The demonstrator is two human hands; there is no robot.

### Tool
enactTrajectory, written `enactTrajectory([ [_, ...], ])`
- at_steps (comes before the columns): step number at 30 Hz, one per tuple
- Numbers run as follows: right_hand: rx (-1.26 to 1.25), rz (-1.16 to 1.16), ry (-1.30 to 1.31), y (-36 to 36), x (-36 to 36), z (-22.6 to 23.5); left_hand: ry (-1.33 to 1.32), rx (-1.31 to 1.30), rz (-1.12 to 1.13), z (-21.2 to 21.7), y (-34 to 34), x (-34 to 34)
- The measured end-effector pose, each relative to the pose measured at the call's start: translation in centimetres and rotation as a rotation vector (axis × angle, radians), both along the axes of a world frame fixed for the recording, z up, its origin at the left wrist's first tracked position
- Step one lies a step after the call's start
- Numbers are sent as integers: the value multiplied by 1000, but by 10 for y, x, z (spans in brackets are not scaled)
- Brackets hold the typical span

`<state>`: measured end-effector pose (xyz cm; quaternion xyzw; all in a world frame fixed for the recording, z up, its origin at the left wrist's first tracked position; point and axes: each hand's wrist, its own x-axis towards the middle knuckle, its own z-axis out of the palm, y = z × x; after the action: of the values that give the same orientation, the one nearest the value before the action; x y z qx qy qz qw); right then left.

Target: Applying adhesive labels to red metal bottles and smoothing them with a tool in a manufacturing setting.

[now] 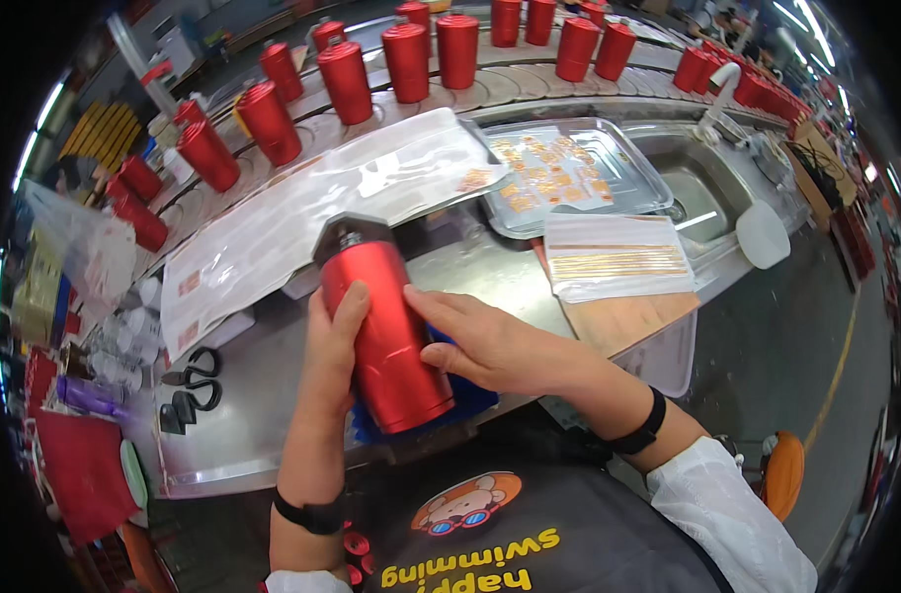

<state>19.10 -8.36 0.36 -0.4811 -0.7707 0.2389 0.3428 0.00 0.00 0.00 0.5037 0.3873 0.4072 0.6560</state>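
A red bottle (388, 326) is held tilted over a blue pad (470, 397) at the near edge of the bench (263, 395), the left hand (330, 356) wrapped along its 9 o'clock side and the right hand (490, 346) laid flat with fingers pressed on its 3 o'clock side. A slip is judged likely if the flat hand slides on the glossy wall, since the bottle's foot hangs close to the bench edge at 6 o'clock. Little room is left: scissors (196, 381) at 9 o'clock, plastic sheets (322, 208) at 12, a wooden board (623, 316) at 3.
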Motion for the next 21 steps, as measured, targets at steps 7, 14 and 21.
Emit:
enactTrajectory([
  [7, -60, 94, -142, 22, 71, 13, 119, 120, 43, 0, 7, 5],
  [14, -465, -495, -982, 110, 299, 15, 149, 253, 9, -17, 5, -3],
  [21, -619, -479, -1148, 142, 332, -20, 166, 134, 72, -10, 1, -3],
])
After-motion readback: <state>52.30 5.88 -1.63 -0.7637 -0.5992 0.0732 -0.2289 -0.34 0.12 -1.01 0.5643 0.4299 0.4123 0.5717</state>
